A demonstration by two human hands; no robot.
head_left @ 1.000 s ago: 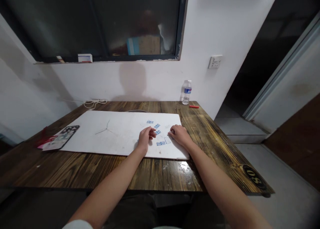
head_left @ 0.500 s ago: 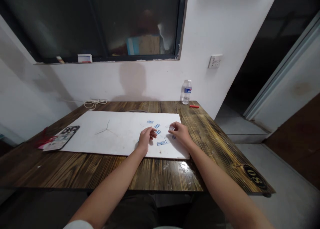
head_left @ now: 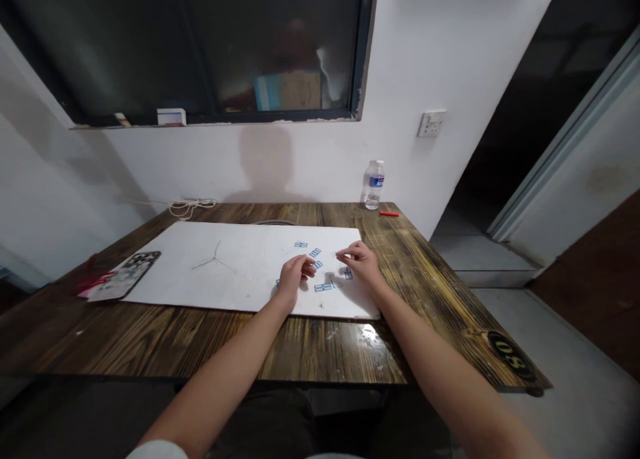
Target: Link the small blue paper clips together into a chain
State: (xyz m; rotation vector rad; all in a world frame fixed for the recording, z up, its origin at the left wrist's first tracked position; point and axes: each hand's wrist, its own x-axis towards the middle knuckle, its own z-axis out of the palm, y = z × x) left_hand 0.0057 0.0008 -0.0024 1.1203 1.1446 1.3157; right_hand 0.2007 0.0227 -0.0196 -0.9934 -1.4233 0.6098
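Note:
My right hand [head_left: 361,264] is raised a little above the right part of a white board [head_left: 250,282], its thumb and fingertips pinched together. What they hold is too small to make out. My left hand [head_left: 294,280] rests beside it at the board's near edge, fingers loosely curled and apart, with nothing seen in them. Around the hands are several small blue-lined rectangular marks or pieces [head_left: 323,287], like little ladders; I cannot tell if they are drawn or loose. A short dark line [head_left: 332,283] shows near one of them.
Three thin dark lines [head_left: 215,259] meet on the board's left half. A patterned flat case [head_left: 127,277] overlaps its left end. Toward the wall on the wooden table [head_left: 320,342] are a white cable [head_left: 190,207], a water bottle [head_left: 373,185] and a red pen-like stick [head_left: 389,213].
My right hand has shifted slightly and its pinch has turned; the pale bit seen at its fingertips no longer shows clearly. More shadow falls under it. My left hand is nearly unmoved.

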